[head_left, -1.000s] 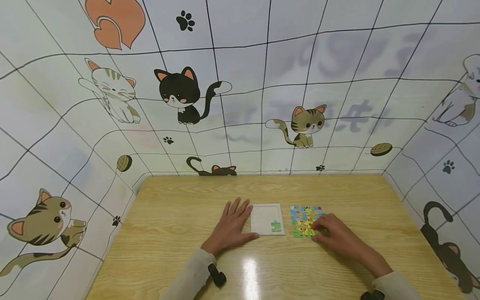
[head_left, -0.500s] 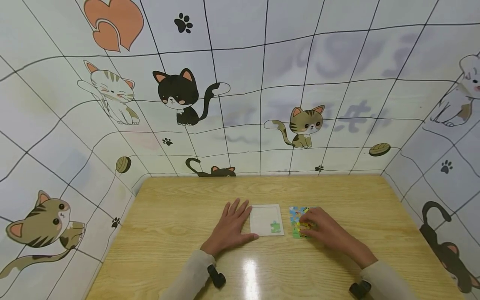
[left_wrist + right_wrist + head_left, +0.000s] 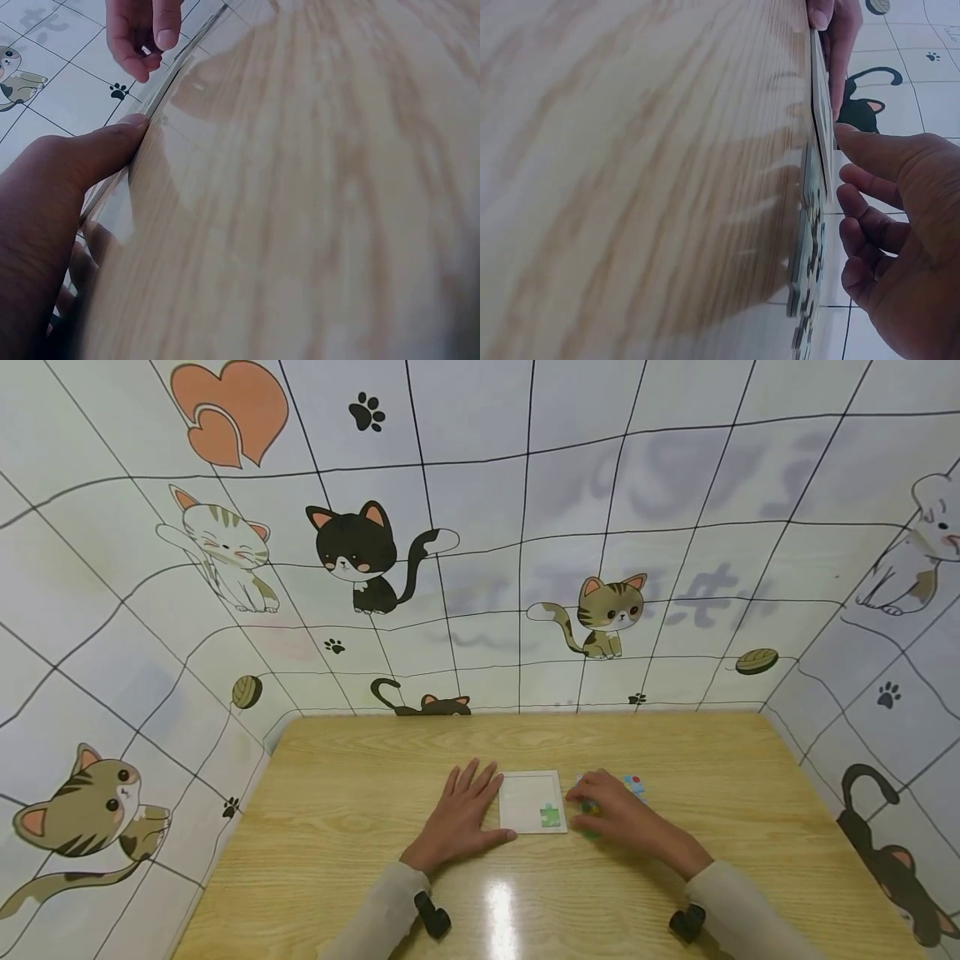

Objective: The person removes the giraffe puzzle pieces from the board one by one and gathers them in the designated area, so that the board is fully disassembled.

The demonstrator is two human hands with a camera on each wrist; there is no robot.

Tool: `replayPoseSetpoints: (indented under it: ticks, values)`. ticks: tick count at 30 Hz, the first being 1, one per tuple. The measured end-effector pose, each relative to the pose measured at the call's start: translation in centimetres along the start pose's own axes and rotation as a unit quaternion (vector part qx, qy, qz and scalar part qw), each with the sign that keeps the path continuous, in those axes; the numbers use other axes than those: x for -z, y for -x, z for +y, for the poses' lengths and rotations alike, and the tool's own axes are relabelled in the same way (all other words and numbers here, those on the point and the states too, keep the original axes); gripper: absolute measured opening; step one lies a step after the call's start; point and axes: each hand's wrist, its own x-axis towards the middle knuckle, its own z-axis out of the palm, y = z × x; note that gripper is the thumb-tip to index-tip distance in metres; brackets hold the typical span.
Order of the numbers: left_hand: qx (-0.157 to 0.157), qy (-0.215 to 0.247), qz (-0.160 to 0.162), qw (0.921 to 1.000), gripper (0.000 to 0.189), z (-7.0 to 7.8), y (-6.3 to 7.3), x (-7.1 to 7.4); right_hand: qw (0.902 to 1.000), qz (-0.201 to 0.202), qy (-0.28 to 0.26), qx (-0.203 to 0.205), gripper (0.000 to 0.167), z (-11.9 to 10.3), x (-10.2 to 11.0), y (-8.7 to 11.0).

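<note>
My left hand [image 3: 459,817] lies spread on the table, its fingertips and thumb right at the left edge of a square white puzzle tray [image 3: 528,774]. One green jigsaw piece [image 3: 550,815] sits in the tray's lower right part. To the right of the tray, my right hand [image 3: 621,817] hovers over the colourful jigsaw puzzle [image 3: 634,786], covering most of it. In the right wrist view its fingers are loosely bent above the puzzle pieces [image 3: 810,240], the thumb [image 3: 870,150] apart from them and nothing visible between.
The wooden table [image 3: 360,777] ends at a back wall [image 3: 495,568] printed with cartoon cats and grid lines. Side walls close it in at left and right. A bright glare spot lies on the tabletop before the tray.
My right hand has moved left across the puzzle, from its right side to its left side close by the tray. The left hand stays in place at the tray's edge.
</note>
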Motion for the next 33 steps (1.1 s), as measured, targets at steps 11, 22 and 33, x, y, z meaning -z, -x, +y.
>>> replayPoseSetpoints:
  ticks: [11, 22, 33]
  values:
    - [0.003, 0.003, -0.006, 1.0, 0.105, 0.0, 0.0, -0.1, 0.9997, -0.021, 0.012, -0.006, 0.032, -0.6, -0.9, -1.5]
    - [0.005, 0.007, -0.008, 0.9999, 0.105, 0.0, 0.0, -0.2, 0.9987, -0.046, 0.017, -0.016, 0.034, -1.1, -1.3, -2.4]
    - [0.005, 0.01, -0.002, 0.9999, 0.105, -0.1, 0.0, -0.4, 0.999, -0.042, 0.014, -0.004, 0.029, -1.1, -1.5, -2.5]
